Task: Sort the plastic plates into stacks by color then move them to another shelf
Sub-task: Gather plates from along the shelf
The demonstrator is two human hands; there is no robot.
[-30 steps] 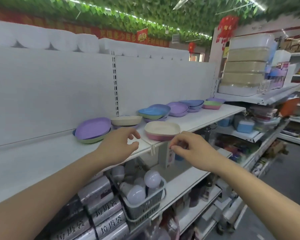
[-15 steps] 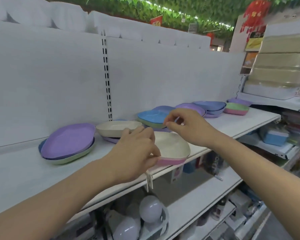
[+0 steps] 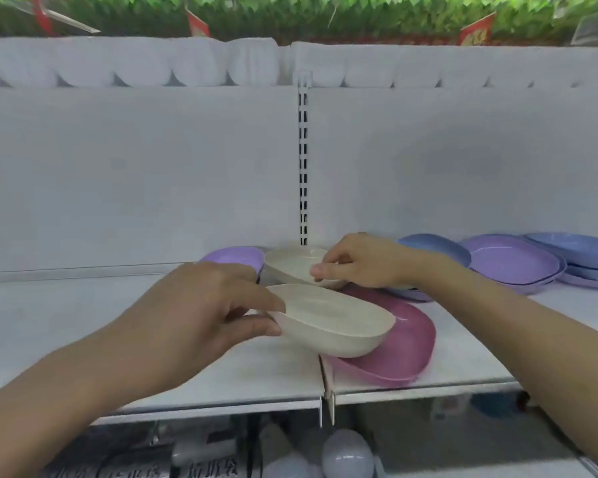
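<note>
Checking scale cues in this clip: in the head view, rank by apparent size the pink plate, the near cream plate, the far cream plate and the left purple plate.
1. Pink plate, partly covered.
2. Near cream plate, close behind; nearness inflates it.
3. Far cream plate.
4. Left purple plate, mostly hidden, so unsure against the far cream one.

White shelf (image 3: 221, 377), white back panel (image 3: 135, 174), leafy ceiling (image 3: 325, 12).

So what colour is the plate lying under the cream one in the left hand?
Pink plastic plate, head view.
</note>
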